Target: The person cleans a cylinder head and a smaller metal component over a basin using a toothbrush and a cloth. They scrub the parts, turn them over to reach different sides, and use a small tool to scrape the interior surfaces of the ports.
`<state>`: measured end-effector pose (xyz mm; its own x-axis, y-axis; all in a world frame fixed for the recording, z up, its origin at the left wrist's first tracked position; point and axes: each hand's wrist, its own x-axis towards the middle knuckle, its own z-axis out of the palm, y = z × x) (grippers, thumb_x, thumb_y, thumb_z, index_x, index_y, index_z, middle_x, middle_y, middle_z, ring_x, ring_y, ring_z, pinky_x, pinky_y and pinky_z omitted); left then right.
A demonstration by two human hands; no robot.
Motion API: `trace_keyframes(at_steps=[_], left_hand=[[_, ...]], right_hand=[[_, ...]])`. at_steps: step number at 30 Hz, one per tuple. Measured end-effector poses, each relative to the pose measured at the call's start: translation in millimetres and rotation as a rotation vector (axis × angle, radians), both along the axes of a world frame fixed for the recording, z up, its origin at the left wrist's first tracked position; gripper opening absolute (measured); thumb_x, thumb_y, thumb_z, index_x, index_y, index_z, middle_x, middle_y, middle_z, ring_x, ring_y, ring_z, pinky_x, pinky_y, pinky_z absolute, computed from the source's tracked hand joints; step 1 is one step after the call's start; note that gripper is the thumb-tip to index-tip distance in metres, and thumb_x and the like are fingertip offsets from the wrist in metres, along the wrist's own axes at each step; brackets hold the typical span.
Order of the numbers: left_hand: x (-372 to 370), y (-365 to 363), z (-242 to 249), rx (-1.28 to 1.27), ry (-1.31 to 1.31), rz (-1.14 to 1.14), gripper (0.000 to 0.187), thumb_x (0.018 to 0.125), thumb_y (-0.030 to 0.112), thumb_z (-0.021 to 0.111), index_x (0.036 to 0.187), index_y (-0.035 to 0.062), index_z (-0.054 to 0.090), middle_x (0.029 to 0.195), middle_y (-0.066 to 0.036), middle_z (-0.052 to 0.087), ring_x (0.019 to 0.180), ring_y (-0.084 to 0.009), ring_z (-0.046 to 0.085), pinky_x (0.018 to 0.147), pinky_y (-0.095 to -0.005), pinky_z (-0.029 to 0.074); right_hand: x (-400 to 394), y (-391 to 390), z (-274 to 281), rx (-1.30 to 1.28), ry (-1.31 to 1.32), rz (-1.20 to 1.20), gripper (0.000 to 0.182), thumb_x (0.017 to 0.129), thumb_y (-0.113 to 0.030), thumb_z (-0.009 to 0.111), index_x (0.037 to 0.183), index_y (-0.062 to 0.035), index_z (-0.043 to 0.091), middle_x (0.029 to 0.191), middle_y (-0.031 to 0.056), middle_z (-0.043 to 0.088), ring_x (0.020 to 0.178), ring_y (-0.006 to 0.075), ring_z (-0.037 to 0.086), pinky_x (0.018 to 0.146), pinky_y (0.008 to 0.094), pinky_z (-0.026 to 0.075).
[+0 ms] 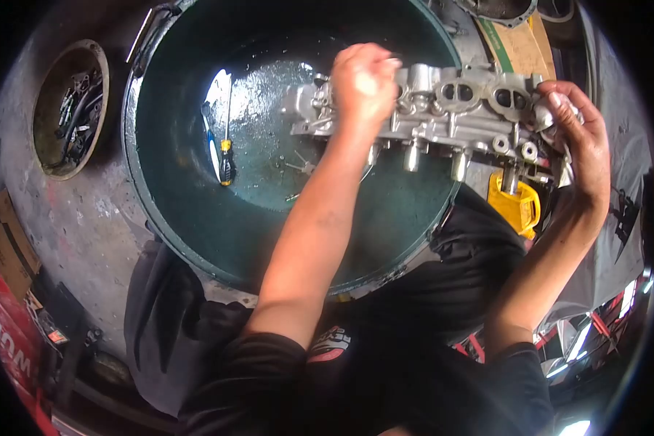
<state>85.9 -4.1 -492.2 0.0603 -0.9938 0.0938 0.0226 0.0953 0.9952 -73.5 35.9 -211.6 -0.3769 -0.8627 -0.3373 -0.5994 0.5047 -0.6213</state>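
Observation:
A grey metal cylinder head (429, 120) is held over the right part of a large dark green tub (131, 138), its right end reaching past the rim. My right hand (588, 134) is closed around that end, with a whitish rag (565, 166) partly visible under the fingers. Over the left part of the cylinder head, my left hand (363, 83) is closed and somewhat blurred. What its fingers grip, if anything, I cannot make out. Inside the tub lie a screwdriver (226, 163) with a yellow and black handle and a blue-and-white tool (211, 145) beside it.
A round pan (43, 145) of metal parts stands on the floor at left. Below the cylinder head's right end is a yellow container (514, 207). Flattened cardboard (519, 54) lies at upper right. My dark-clothed legs flank the tub's near rim.

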Motion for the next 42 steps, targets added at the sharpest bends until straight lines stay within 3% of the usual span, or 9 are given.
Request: trace_keyframes(at_steps=[1,3,5,11,20,35,37,39,42], left_hand=[[4.4,1.4,-18.5,-0.002,0.073,0.108,0.017,0.078,0.011,0.075,0.092,0.0017,0.071,0.077,-0.007,0.068,0.073,-0.0151,0.063,0.069,-0.0293,0.051],[39.9,6.0,4.7,0.448,0.109,-0.141,0.014,0.078,0.01,0.074,0.091,0.0035,0.072,0.083,-0.006,0.068,0.08,-0.0152,0.062,0.074,-0.0304,0.051],[48.5,15.1,14.1,0.186,-0.045,-0.361,0.015,0.077,0.013,0.074,0.089,0.004,0.072,0.086,-0.006,0.067,0.087,-0.0183,0.06,0.079,-0.0344,0.05],[44.0,4.6,21.8,0.04,-0.119,-0.53,0.018,0.076,0.018,0.074,0.09,0.0062,0.073,0.088,-0.009,0.065,0.089,-0.0232,0.057,0.081,-0.036,0.048],[59.0,12.1,-20.5,0.039,-0.203,-0.363,0.012,0.073,0.011,0.075,0.083,0.0059,0.072,0.085,-0.007,0.063,0.092,-0.0231,0.056,0.083,-0.0334,0.047],[18.5,56.9,32.8,0.464,-0.264,-0.07,0.014,0.08,0.014,0.073,0.079,0.0026,0.066,0.072,-0.012,0.066,0.068,-0.0198,0.062,0.068,-0.0359,0.05],[17.9,54.7,21.5,0.495,-0.086,-0.021,0.016,0.079,0.014,0.075,0.076,0.0017,0.064,0.072,-0.012,0.066,0.067,-0.0202,0.062,0.067,-0.036,0.05],[24.5,47.3,25.3,0.651,-0.289,-0.044,0.016,0.078,0.012,0.076,0.075,0.0021,0.064,0.072,-0.011,0.066,0.068,-0.0193,0.062,0.068,-0.0352,0.05],[20.9,57.3,31.7,0.491,-0.222,-0.066,0.015,0.078,0.011,0.076,0.075,0.0024,0.064,0.072,-0.007,0.066,0.069,-0.0165,0.062,0.067,-0.0339,0.049]], right_hand=[[-4.2,0.9,-0.7,-0.017,0.015,0.001,0.024,0.094,-0.027,0.065,0.105,-0.0058,0.068,0.087,-0.0011,0.065,0.066,0.0027,0.053,0.055,0.0183,0.039],[-6.9,3.0,-0.2,-0.032,0.047,0.007,0.023,0.094,-0.027,0.065,0.105,-0.0064,0.069,0.087,-0.0015,0.065,0.067,0.0029,0.054,0.057,0.0183,0.04],[-9.3,3.5,-0.3,-0.001,0.058,0.016,0.023,0.094,-0.027,0.065,0.104,-0.0063,0.069,0.088,-0.0009,0.065,0.071,0.0042,0.056,0.06,0.0186,0.042],[-4.4,6.4,-2.3,-0.009,0.084,0.024,0.026,0.094,-0.027,0.066,0.105,-0.0048,0.069,0.088,-0.001,0.066,0.071,0.004,0.057,0.059,0.018,0.041],[-6.1,1.8,2.1,0.021,0.08,0.041,0.024,0.093,-0.027,0.065,0.104,-0.0058,0.069,0.094,0.0008,0.067,0.077,0.0076,0.058,0.065,0.02,0.043],[-7.2,0.4,-1.4,-0.001,0.093,0.041,0.023,0.094,-0.027,0.065,0.105,-0.0074,0.07,0.094,-0.0003,0.067,0.08,0.0069,0.057,0.069,0.0207,0.043],[-6.6,4.8,0.1,0.014,0.052,-0.009,0.022,0.094,-0.026,0.065,0.104,-0.0078,0.07,0.094,-0.0006,0.067,0.08,0.0066,0.057,0.069,0.0214,0.043],[-8.3,4.3,2.5,0.027,0.089,0.017,0.024,0.093,-0.028,0.066,0.105,-0.0077,0.069,0.095,0.0003,0.067,0.08,0.0071,0.058,0.069,0.0217,0.044],[-5.0,2.2,-0.4,0.023,0.089,0.003,0.025,0.092,-0.029,0.067,0.105,-0.0074,0.069,0.096,0.0015,0.067,0.081,0.0087,0.059,0.071,0.0218,0.045]])
